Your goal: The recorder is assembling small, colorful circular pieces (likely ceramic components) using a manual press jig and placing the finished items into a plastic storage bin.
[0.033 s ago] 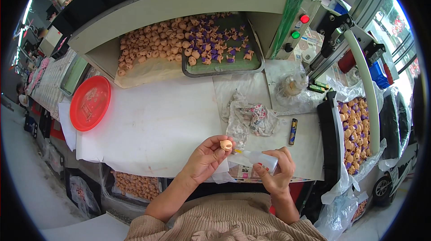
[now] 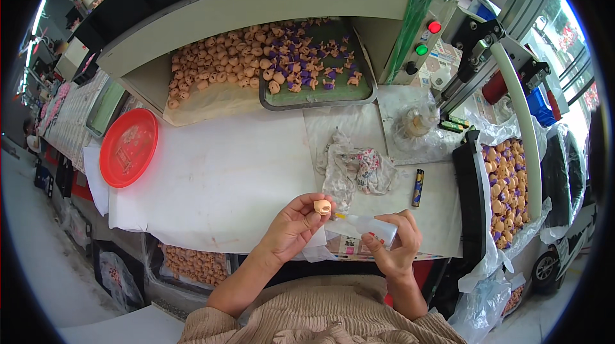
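Note:
Between the thumb and fingers of my left hand is a small flesh-coloured doll head with an opening in its side. My right hand grips a translucent white squeeze bottle, tilted so that its yellow nozzle points left at the doll head. The nozzle tip is close to the head; whether they touch I cannot tell. Both hands are over the near edge of the white-papered table.
Loose doll heads pile under the shelf, beside a dark tray of small purple-clad bodies. A red plate lies left. Crumpled plastic and a lighter-like tube lie ahead. A black crate of assembled figures stands right, by a press.

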{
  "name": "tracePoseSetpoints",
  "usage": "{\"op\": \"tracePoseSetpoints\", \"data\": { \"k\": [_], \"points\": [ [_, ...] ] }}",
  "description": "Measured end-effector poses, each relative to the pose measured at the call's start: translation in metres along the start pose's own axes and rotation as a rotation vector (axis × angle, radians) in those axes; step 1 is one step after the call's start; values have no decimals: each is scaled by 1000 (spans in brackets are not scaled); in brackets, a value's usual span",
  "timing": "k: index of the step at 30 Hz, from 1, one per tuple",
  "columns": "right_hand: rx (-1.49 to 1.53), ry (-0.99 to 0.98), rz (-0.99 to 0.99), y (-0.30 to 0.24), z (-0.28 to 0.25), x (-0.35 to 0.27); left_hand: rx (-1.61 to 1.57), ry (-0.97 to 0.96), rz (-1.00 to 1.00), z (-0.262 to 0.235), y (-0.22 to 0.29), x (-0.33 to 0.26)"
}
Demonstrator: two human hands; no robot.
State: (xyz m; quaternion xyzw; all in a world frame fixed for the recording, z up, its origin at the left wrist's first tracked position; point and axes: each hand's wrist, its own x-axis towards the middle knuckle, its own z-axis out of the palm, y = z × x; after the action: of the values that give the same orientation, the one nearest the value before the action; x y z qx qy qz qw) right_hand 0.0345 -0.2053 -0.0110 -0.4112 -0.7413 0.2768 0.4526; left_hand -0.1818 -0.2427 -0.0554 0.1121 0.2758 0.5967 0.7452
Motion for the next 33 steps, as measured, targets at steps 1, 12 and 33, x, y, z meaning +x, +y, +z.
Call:
{"op": "tracePoseSetpoints", "data": {
  "k": [1, 12, 33],
  "points": [
    [9, 6, 7, 0, -1, 0, 1, 0, 0, 0, 0, 0],
    [62, -29, 251, 25, 17, 16, -99, -10, 23, 1, 14, -13],
    [-299, -390, 62, -6, 49, 43, -20, -43, 214, -43, 68, -43]
  ]
}}
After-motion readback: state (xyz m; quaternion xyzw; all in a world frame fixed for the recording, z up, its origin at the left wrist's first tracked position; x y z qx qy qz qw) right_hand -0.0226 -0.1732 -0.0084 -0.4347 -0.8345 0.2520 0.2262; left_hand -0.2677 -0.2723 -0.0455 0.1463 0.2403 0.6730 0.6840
